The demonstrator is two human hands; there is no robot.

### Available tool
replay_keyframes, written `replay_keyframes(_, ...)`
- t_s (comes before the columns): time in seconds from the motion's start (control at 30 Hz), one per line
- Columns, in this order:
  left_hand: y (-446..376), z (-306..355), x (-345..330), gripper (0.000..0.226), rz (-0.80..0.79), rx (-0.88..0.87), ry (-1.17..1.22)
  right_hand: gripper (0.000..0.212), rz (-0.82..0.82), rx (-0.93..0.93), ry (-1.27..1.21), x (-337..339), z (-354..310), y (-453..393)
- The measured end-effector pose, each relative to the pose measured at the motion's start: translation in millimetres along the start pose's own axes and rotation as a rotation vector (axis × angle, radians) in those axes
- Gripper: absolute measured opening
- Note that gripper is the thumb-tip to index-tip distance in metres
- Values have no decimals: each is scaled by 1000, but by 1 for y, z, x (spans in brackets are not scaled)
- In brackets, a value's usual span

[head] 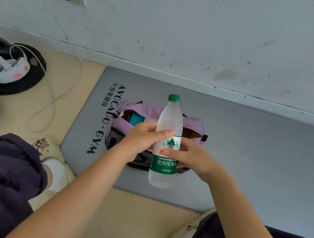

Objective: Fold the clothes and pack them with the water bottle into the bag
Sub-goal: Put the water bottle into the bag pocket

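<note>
Above the purple bag (pixel 121 127), which lies unzipped on a grey gym mat (pixel 250 156), a person holds the water bottle (pixel 167 141) upright in both hands. The left hand (pixel 142 139) wraps the bottle's middle from the bag's left side, thumb laid across the top of the green label. The right hand (pixel 193 156) closes on it from the other side, its fingers (pixel 171 153) pressed against the label. Both hands are curled round the bottle, neither noticeably nearer than the other.

What matters for the coming move, as I judge it, is the axis: the bottle stands with its green cap (pixel 174 98) pointing toward the wall (pixel 188 30) beyond the bag and its base toward the person, while the bag's mouth runs crosswise, left to right. The bottle hangs directly over that opening, so it would likely need turning sideways to lie along the zip line before it goes down.

The bottle is clear, ribbed plastic, smooth and rigid, and looks full. The bag is soft woven fabric, slumped, with dark straps. Inside it, toward its left end, folded clothes (pixel 136 119) already sit, a teal piece showing plainly. The mat is flat and matte, printed with dark lettering left of the bag, and rests on a pale floor (pixel 122 228).
</note>
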State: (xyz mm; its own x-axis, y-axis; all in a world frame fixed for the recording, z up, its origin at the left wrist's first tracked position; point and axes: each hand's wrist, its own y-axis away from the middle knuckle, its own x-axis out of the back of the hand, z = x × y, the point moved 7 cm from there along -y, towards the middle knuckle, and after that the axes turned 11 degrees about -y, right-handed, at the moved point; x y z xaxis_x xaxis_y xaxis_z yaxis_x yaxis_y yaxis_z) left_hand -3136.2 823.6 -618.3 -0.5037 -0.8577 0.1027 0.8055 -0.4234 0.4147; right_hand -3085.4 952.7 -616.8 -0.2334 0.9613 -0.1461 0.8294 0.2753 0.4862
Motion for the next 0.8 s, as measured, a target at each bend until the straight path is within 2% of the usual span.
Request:
replay_keyframes(0.1,-17,-27,8,44,7,60,77,39,-12,-29,-91,10,18,-21)
replay_keyframes(0.17,-27,-66,22,39,155,259,125,42,33,-33,-126,21,28,-36)
replay_keyframes(0.23,-30,-112,29,35,269,478,31,43,117,-32,-158,36,38,-49)
replay_keyframes(0.3,-31,-146,23,39,274,608,-30,43,186,-33,-170,50,46,-58)
replay_keyframes(0.37,-37,-165,15,44,290,660,-3,45,194,-28,-158,58,54,-64)
replay_keyframes(0.47,-46,-176,8,36,349,654,15,52,162,-15,-101,63,59,-73)
replay_keyframes(0.57,-45,-180,7,19,377,554,107,50,116,-14,-58,59,61,-88)
replay_keyframes(0.73,-36,-178,13,23,311,407,169,36,28,-98,-12,47,66,-118)
replay_keyframes(0.8,-36,-179,13,21,265,392,166,37,-33,-135,8,42,66,-128)
